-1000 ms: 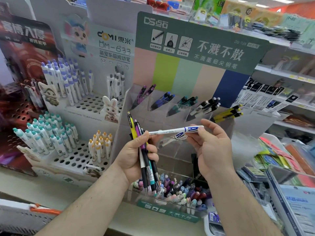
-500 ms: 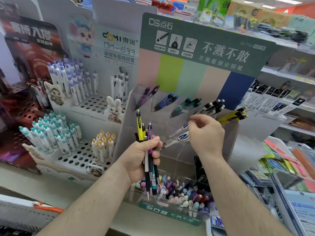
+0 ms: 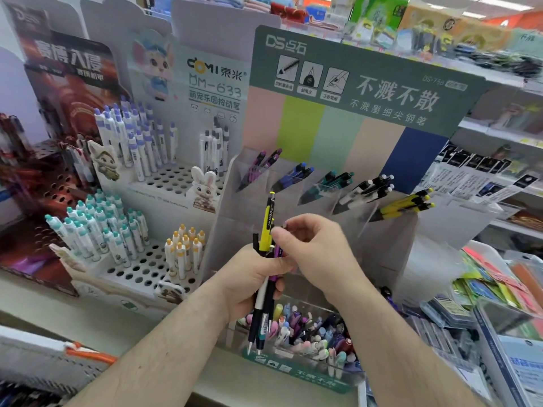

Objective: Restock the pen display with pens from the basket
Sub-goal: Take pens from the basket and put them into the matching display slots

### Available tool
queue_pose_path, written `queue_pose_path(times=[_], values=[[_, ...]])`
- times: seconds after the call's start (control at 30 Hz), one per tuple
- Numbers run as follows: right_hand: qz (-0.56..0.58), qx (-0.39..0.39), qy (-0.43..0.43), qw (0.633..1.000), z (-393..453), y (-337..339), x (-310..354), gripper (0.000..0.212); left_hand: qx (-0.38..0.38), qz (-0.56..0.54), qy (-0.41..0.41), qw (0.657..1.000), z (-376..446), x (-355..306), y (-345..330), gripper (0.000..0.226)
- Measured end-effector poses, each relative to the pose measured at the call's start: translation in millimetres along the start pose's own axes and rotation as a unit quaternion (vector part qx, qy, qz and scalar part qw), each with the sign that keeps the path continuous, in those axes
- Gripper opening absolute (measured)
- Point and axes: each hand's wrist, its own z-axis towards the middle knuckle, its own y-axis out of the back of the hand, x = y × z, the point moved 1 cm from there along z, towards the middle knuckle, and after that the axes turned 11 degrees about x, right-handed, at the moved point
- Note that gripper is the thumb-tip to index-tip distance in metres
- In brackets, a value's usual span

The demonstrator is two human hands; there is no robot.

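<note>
clear acrylic formed the display (image 3: 346,198), with five slanted slots below the colour stripes. each slot already held a few pens: purple (image 3: 260,168), blue (image 3: 293,177), teal (image 3: 326,186), black-and-white (image 3: 367,192) and yellow (image 3: 405,205). all five looked part filled, with room for more.

our left hand (image 3: 249,277) gripped a bundle (image 3: 266,277) upright just in front of the display, fingers curled round its middle. we counted a yellow pen standing highest, a purple one, and black or white barrels below; the exact number could not be told. our right hand (image 3: 314,254) met the bundle at its top, thumb and forefinger narrowed as if pinching one pen's end; which pen it held could not be told.

we judged the task to be midway: some stock was placed, the bundle was still to be sorted by colour, and the basket (image 3: 73,352), only its orange-trimmed edge in view at lower left, hid its contents.

readable writing:
- header, green: "ds 点石", "不溅不散", "不溅墨细尖钢笔", a code like "ds-758".
- white stand (image 3: 164,183) to the left: "domi 東米", "dm-633", "萌宠乐园按动笔".
- yellow pen barrel: "aihao".
- front tray (image 3: 296,373): "不溅不散", partly blurred.
- red stand (image 3: 67,83) at far left: large characters, too blurred to read with confidence.
</note>
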Motion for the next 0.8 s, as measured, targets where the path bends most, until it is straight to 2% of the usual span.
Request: queue_pose_path(times=[0.07, 0.17, 0.27, 0.37, 0.43, 0.53, 0.63, 0.8], values=[[0.053, -0.005, -0.004, 0.999, 0, -3, -3, 0.006, 0.004, 0.005, 0.007, 1.0, -1, 1, -1, 0.011], [0.114, -0.104, -0.001, 0.988, -2, 8, -6, 0.007, -0.001, -0.026, 0.018, 0.999, -4, 2, 5, 0.013], [0.196, -0.195, 0.011, 0.961, -3, 21, -10, 0.015, -0.011, -0.097, 0.003, 0.995, -8, 1, 12, 0.019], [0.22, -0.226, 0.013, 0.949, -3, 19, -13, 0.019, -0.02, -0.181, -0.032, 0.983, -8, 0, 13, 0.024], [0.235, -0.237, 0.009, 0.943, -3, 16, -14, 0.015, -0.016, -0.224, -0.053, 0.973, -5, -1, 15, 0.039], [0.277, -0.234, 0.012, 0.932, 0, 13, -11, 0.013, 0.006, -0.264, -0.081, 0.961, -1, -5, 19, 0.075], [0.277, -0.234, 0.066, 0.93, 3, 14, 6, 0.01, 0.024, -0.277, -0.106, 0.955, 6, -17, 21, 0.091], [0.154, -0.321, 0.213, 0.91, 23, 26, 48, 0.017, 0.016, -0.269, -0.133, 0.954, 12, -43, 31, 0.074]])
